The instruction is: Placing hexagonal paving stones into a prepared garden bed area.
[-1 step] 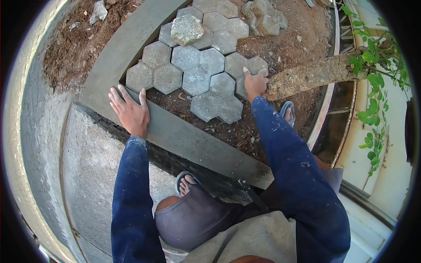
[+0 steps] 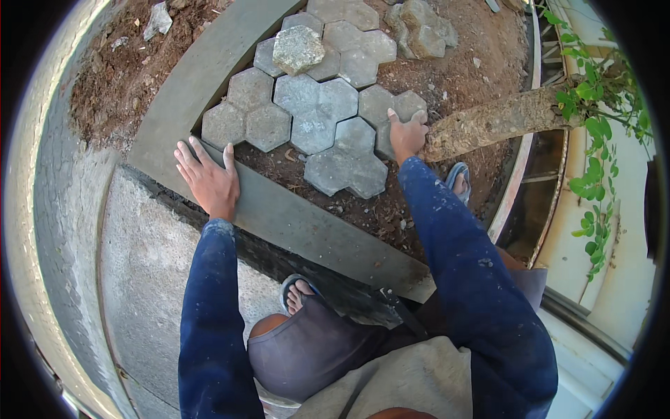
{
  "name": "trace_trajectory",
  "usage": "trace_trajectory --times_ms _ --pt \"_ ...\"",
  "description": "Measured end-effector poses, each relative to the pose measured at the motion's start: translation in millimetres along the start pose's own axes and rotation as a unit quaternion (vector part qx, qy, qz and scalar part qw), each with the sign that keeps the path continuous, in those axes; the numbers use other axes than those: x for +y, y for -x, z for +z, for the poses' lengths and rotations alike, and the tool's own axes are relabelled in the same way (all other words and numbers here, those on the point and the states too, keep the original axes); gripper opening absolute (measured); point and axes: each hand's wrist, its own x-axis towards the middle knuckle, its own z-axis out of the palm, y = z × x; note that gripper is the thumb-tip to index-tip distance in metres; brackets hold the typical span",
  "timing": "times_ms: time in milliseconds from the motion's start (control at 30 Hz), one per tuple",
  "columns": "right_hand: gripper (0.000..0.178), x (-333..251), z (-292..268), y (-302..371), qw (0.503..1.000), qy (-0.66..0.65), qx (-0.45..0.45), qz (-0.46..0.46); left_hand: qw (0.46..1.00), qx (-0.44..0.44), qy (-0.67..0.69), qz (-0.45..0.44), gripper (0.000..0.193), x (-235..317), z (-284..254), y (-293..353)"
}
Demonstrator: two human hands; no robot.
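My left hand (image 2: 212, 183) lies flat on the corner of the grey concrete curb (image 2: 314, 225), fingers stretched and thumb apart. My right hand (image 2: 407, 135) is at the right side of a grey paving stone (image 2: 377, 105) made of joined hexagons. Its thumb and a finger rest on the stone's top; the other fingers look curled at the edge and are partly hidden. That stone sits beside a pale bluish paver (image 2: 314, 112). Nearer to me, another paver (image 2: 347, 162) adjoins it. At the left, a brownish-grey paver (image 2: 248, 122) stands close to the curb's inner side.
A loose rough stone lump (image 2: 298, 49) lies on the far pavers. Stacked pavers (image 2: 422, 28) stand at the back right. A leaning tree trunk (image 2: 499, 124) comes close to my right hand. Bare soil (image 2: 377, 216) shows between pavers and curb. My sandalled feet straddle the curb.
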Motion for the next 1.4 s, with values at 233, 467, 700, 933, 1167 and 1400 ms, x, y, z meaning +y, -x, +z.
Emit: trace_trajectory --times_ms 233,467,700,933,1167,1400 --pt "0.091 41 -2 -6 0.996 0.036 -0.024 -0.076 1.000 0.003 0.017 0.010 0.081 2 -3 -2" --pt "0.080 49 -11 -13 0.989 0.039 -0.037 -0.137 1.000 -0.006 0.022 0.009 0.081 8 1 0" --pt "0.068 15 -35 -57 0.961 0.074 0.113 -0.241 0.999 -0.022 0.029 0.012 0.081 8 4 -2" --pt "0.057 25 17 -77 0.983 0.036 0.085 -0.156 0.999 -0.027 -0.005 0.018 0.080 5 4 -2" --pt "0.053 23 25 -79 0.988 0.060 0.031 -0.138 0.999 -0.032 -0.011 0.009 0.082 1 2 -5" --pt "0.079 3 16 -125 0.987 0.105 -0.057 -0.105 0.999 -0.046 0.015 0.006 0.077 4 -1 -4"
